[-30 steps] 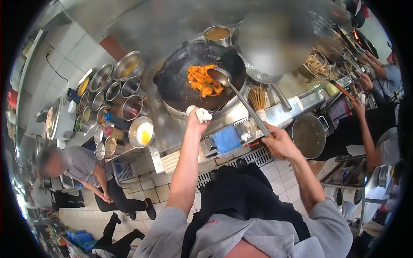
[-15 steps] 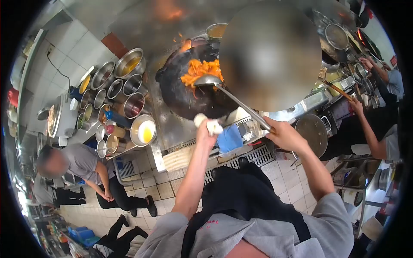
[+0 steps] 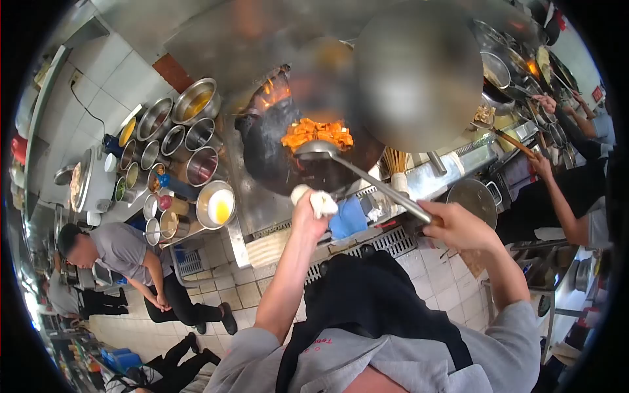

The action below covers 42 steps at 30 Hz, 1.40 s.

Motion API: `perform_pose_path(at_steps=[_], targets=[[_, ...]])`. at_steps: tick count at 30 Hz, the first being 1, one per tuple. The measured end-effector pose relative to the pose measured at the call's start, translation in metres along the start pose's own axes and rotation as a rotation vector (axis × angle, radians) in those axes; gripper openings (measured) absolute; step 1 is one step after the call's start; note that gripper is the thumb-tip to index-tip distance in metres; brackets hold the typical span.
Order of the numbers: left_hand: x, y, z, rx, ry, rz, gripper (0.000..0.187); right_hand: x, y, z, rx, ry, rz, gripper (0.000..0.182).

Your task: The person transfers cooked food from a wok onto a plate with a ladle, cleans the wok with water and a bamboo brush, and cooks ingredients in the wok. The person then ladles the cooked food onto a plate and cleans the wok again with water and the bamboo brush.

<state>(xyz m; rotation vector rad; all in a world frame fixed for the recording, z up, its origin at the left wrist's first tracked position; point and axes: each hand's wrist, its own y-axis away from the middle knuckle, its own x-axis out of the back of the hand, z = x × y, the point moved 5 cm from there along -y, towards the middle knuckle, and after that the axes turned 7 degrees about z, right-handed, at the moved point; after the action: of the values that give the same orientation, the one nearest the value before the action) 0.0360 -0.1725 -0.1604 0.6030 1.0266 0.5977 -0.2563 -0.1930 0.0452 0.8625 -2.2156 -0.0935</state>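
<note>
My left hand point(image 3: 310, 220) is wrapped round a white cloth point(image 3: 321, 204) at the near edge of a dark wok point(image 3: 262, 157). Orange food pieces point(image 3: 318, 133) are in the wok, with flames point(image 3: 272, 93) at its far left rim. My right hand point(image 3: 458, 226) grips the handle of a metal ladle point(image 3: 386, 190), whose bowl is against the near side of the food. A blue cloth point(image 3: 348, 219) lies beside my left hand. A large blurred round patch hides the area right of the wok.
Metal bowls and pots point(image 3: 200, 162) stand at the left, among them a bowl with yellow contents point(image 3: 216, 205). A person sits at the lower left point(image 3: 131, 255). Co-workers' arms point(image 3: 557, 190) are at the right, near a large pot point(image 3: 473, 202). A bamboo brush point(image 3: 395, 160) stands beside the wok.
The food has bunched together and shifted slightly right in the wok. My right hand has moved right and down with the ladle. The flames at the wok's far left have grown.
</note>
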Motion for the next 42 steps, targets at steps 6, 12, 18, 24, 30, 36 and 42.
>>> perform_pose_path(at_steps=[6,12,18,24,30,36,42], targets=[[0.047,-0.04,-0.051,-0.113,-0.043,-0.051,0.017,-0.034,-0.06,0.031,0.162,0.243,0.271,0.055],[0.039,0.0,-0.031,-0.019,0.027,-0.048,0.02,-0.015,-0.015,0.009,0.127,0.016,0.163,0.056],[0.006,0.013,-0.008,0.005,-0.01,0.033,0.014,0.005,0.004,-0.009,-0.07,-0.069,-0.064,0.054],[0.03,-0.036,-0.027,-0.088,-0.02,-0.022,0.013,-0.033,-0.053,0.026,0.224,0.211,0.204,0.055],[0.079,0.0,-0.065,-0.067,-0.008,0.054,0.022,-0.029,-0.027,0.003,0.153,0.148,0.209,0.055],[0.005,0.017,0.007,-0.001,0.009,0.058,0.006,-0.008,0.012,-0.005,0.016,-0.05,-0.054,0.056],[0.013,-0.044,0.003,0.01,0.057,-0.11,0.011,-0.022,-0.036,0.003,0.03,0.112,0.071,0.05]])
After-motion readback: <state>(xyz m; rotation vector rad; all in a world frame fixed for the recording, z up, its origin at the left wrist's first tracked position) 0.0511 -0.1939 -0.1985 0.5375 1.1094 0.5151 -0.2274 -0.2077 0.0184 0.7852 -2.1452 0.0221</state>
